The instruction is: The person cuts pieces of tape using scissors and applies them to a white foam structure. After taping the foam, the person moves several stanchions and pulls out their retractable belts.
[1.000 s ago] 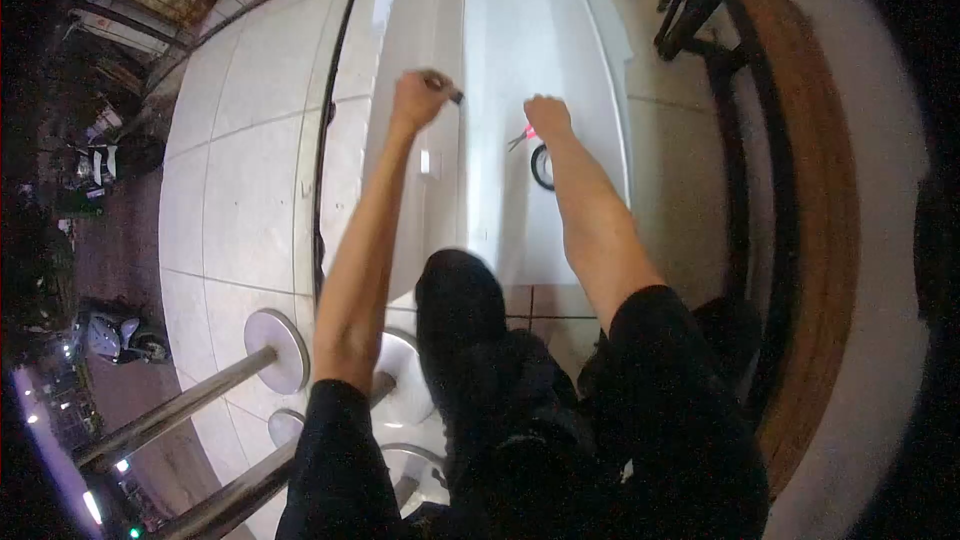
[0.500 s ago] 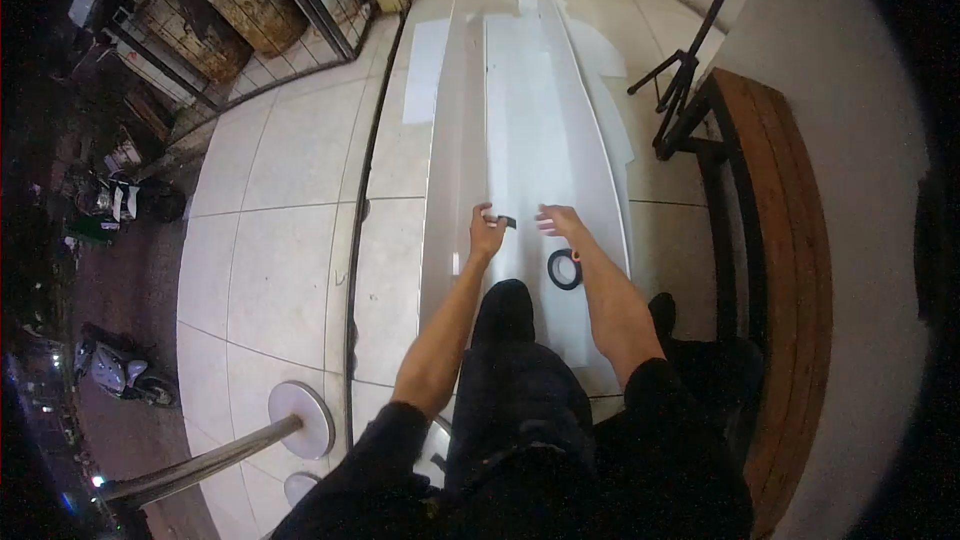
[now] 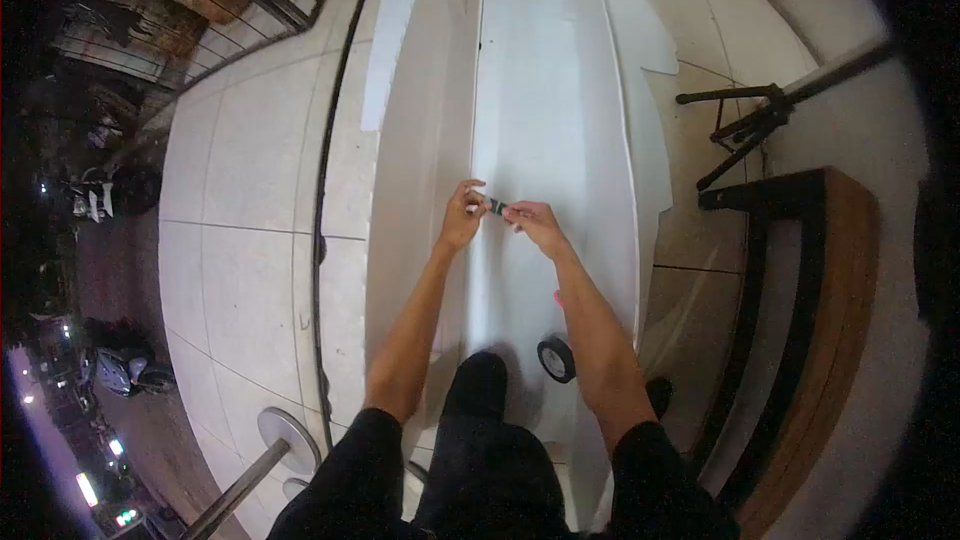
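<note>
A short dark strip (image 3: 497, 207) spans the gap between my two hands. Its left end is pinched in the fingers of my left hand (image 3: 462, 217), and its right end in those of my right hand (image 3: 535, 224). Both hands are above a long white panel (image 3: 530, 110) with raised sides, close to the seam that runs along it. On the panel, below my right hand and beside my right forearm, is a roll of black tape (image 3: 556, 359).
A wooden bench (image 3: 840, 340) with a black frame stands at the right, and a black tripod stand (image 3: 745, 125) behind it. White sheets lie beside the panel. A metal post (image 3: 285, 440) is at the lower left. A metal grille is at the upper left.
My right hand has moved left and closed on the strip, which was in my left hand alone. The view has shifted, and the tape roll appears lower.
</note>
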The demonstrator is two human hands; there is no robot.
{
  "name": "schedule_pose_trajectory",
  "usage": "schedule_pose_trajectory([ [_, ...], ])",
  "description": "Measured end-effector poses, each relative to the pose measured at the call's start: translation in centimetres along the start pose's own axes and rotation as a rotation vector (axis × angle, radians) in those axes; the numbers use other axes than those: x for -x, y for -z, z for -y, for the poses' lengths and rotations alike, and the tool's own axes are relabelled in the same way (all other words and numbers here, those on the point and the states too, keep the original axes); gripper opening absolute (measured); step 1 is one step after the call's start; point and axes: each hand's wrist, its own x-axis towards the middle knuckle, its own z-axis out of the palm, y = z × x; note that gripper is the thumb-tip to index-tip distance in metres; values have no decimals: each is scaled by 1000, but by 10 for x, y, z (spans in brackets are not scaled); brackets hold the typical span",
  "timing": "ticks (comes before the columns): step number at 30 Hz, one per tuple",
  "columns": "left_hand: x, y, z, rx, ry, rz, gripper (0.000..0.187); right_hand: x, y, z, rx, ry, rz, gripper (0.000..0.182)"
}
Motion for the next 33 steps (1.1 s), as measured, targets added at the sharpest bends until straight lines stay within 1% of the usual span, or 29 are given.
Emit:
schedule_pose_trajectory([
  [2, -16, 2, 14, 61, 196, 15, 43, -28, 1, -7, 147, 2, -123, 13],
  [3, -22, 2, 21, 60, 226, 15, 43, -39, 2, -11, 139, -26, -115, 13],
  [5, -31, 7, 34, 6, 315, -60, 41, -61, -3, -18, 341, 212, -216, 11],
  [6, -37, 10, 33, -65, 296, -93, 24, -73, -9, -19, 321, 201, -221, 11],
  [7, -47, 15, 36, -82, 306, -80, 24, -87, -16, -22, 320, 339, -269, 14],
  [8, -59, 20, 39, -241, 375, -82, 17, -100, -25, -25, 316, 475, -321, 16],
  [9, -69, 26, 40, -399, 441, -84, 10, -114, -33, -32, 299, 463, -328, 16],
  [11, -91, 39, 44, -575, 442, -36, 14, -138, -43, -46, 329, 512, -423, 13],
  [12, -102, 44, 60, -648, 438, -12, 17, -145, -46, -52, 325, 491, -422, 13],
  [13, -106, 45, 71, -646, 459, -6, 17, -150, -48, -54, 396, 437, -455, 13],
  [14, -112, 45, 80, -688, 474, 4, 21, -155, -50, -54, 471, 391, -485, 13],
  [15, -115, 43, 81, -729, 485, 15, 25, -159, -51, -56, 477, 382, -478, 13],
  [16, -117, 39, 83, -721, 495, 16, 25, -163, -50, -57, 493, 339, -493, 13],
  [18, -124, 28, 78, -815, 617, -73, 23, -167, -47, -57, 522, 300, -504, 14],
  [19, -124, 26, 72, -806, 622, -74, 23, -168, -47, -58, 482, 280, -510, 15],
  [21, -119, 23, 68, -896, 586, -10, 24, -170, -44, -58, 445, 264, -512, 15],
  [23, -116, 16, 73, -888, 583, -47, 23, -171, -40, -59, 465, 237, -469, 16],
  [24, -116, 14, 81, -886, 574, -82, 21, -171, -42, -58, 461, 239, -475, 16],
  [25, -116, 14, 88, -891, 567, -82, 21, -171, -45, -57, 516, 223, -528, 15],
  [26, -113, 14, 96, -872, 552, -83, 27, -171, -48, -57, 571, 205, -578, 14],
  [27, -111, 14, 97, -852, 542, -82, 34, -169, -51, -56, 568, 202, -576, 14],
  [28, -110, 13, 98, -856, 545, -79, 34, -168, -54, -55, 598, 185, -597, 13],
  [30, -109, 9, 97, -819, 565, -165, 30, -170, -59, -58, 629, 158, -619, 13],
  [33, -105, 4, 93, -900, 541, -161, 27, -175, -63, -63, 625, 176, -676, 13],
])
